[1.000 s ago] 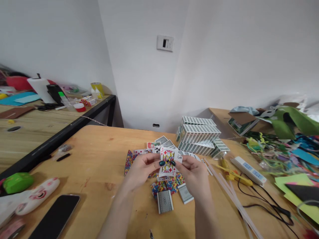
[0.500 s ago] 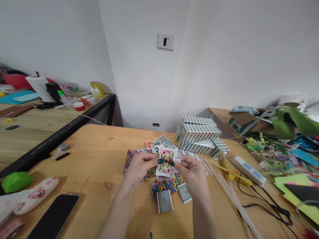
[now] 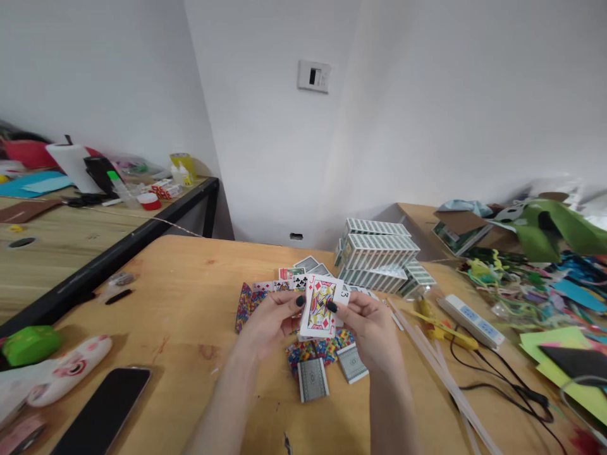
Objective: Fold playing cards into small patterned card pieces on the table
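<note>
In the head view, a jack of diamonds (image 3: 320, 306) faces me on top of a few playing cards held above the table. My right hand (image 3: 370, 321) pinches them, with its thumb on the jack's face. A card marked 3 (image 3: 344, 294) peeks out behind on the right. Curled at the cards' left edge is my left hand (image 3: 275, 319), thumb and fingers closed there; its fingertips are partly hidden. Just below lie a colourful patterned piece (image 3: 327, 349) and two grey-backed card stacks, one nearer (image 3: 313, 380) and one to the right (image 3: 353, 363).
Striped card boxes (image 3: 379, 253) are stacked at the back right. More grey-backed cards (image 3: 307, 263) lie behind my hands. To the right are clear sticks (image 3: 443, 373), a yellow glue gun (image 3: 450, 336) and a power strip (image 3: 472, 322). A phone (image 3: 102, 411) lies front left.
The jack has shifted slightly right and tilted. My left thumb has slid from its face to its left edge, while the right thumb stays on it.
</note>
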`<state>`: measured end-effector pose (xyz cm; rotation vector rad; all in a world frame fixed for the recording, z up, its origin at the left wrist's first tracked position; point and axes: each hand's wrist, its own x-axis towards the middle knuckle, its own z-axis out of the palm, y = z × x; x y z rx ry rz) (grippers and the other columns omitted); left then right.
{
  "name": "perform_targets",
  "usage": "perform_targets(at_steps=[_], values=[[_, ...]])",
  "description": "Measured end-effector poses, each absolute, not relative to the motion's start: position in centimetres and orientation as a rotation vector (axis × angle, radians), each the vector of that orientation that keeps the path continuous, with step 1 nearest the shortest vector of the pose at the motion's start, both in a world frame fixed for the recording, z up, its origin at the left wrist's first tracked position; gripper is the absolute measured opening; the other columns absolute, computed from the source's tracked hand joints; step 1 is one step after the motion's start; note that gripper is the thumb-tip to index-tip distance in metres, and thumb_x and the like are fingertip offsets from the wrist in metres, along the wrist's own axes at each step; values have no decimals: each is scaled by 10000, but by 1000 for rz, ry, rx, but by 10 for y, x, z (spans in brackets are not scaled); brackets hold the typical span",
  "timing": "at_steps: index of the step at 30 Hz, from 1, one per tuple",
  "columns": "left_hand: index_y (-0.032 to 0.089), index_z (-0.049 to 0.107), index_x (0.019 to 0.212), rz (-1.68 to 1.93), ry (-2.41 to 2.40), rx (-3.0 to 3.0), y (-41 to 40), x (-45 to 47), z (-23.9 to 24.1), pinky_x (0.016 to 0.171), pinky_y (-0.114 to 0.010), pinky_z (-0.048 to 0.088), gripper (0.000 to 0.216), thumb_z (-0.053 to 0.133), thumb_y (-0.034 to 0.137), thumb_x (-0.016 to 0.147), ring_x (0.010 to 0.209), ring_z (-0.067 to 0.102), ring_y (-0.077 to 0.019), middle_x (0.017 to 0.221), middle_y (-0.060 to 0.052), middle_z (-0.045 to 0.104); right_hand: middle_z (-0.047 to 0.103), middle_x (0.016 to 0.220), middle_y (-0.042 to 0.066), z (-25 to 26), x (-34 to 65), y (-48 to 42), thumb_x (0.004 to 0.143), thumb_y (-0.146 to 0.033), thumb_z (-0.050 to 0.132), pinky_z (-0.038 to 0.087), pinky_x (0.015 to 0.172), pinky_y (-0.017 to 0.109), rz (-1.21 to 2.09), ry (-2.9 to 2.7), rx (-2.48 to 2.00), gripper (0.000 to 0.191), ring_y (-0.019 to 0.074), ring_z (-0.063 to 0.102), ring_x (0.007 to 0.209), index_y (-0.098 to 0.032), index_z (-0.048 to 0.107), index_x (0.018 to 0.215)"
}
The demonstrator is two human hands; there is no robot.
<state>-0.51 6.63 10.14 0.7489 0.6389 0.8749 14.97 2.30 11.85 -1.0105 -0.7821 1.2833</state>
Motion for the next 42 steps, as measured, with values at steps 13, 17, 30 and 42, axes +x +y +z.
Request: perform_targets(at_steps=[13, 17, 30, 42], values=[[140, 729, 704, 931, 918, 964, 59, -10, 122, 628, -248, 468, 207, 759, 271, 548, 634, 594, -141, 651, -30, 680, 663, 558, 4, 112, 146, 23, 575, -291, 768, 467, 508, 256, 1141, -843, -1095, 202, 148, 593, 498, -166, 615, 620], [159, 723, 692, 995, 1011, 1098, 55, -14, 127, 625, -241, 455, 135, 713, 244, 588, 644, 584, -137, 659, -15, 679, 664, 562, 5, 117, 143, 18, 602, -301, 748, 452, 498, 251, 1105, -874, -1116, 184, 144, 585, 490, -169, 622, 629], [154, 670, 588, 1048, 1228, 1384, 47, -16, 135, 460, -197, 391, 136, 618, 262, 653, 480, 488, -96, 531, 13, 591, 680, 568, 13, 118, 139, 19, 587, -270, 753, 453, 504, 249, 1155, -877, -1126, 164, 161, 610, 518, -167, 638, 640], [184, 721, 805, 920, 966, 1097, 60, -31, 120, 695, -305, 511, 206, 690, 288, 630, 666, 632, -160, 745, -33, 707, 701, 609, 41, 118, 141, 23, 563, -278, 774, 476, 504, 252, 1296, -893, -1079, 204, 164, 626, 527, -145, 659, 665]])
